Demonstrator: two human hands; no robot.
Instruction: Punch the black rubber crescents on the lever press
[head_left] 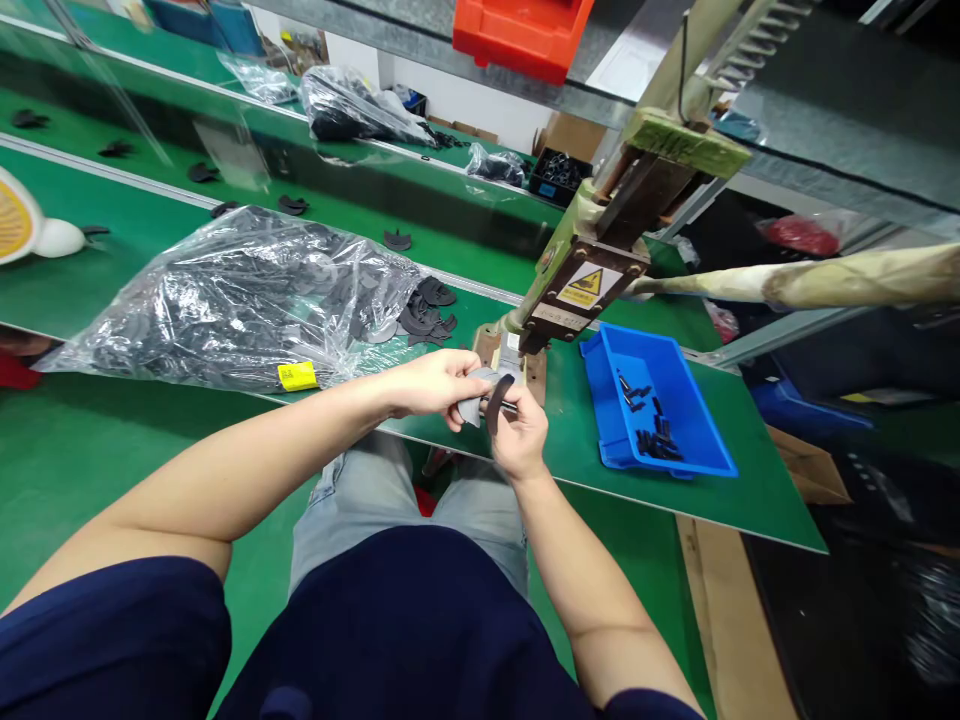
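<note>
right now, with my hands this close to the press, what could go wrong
Pinching: your left hand and right hand are close to the press, which bears a warning label; a stray stroke might catch them.
Spilling: dark pieces lie loose by the plastic bag; your left forearm could scatter them.
Bumping: the blue bin sits near the table edge and might fall.
</note>
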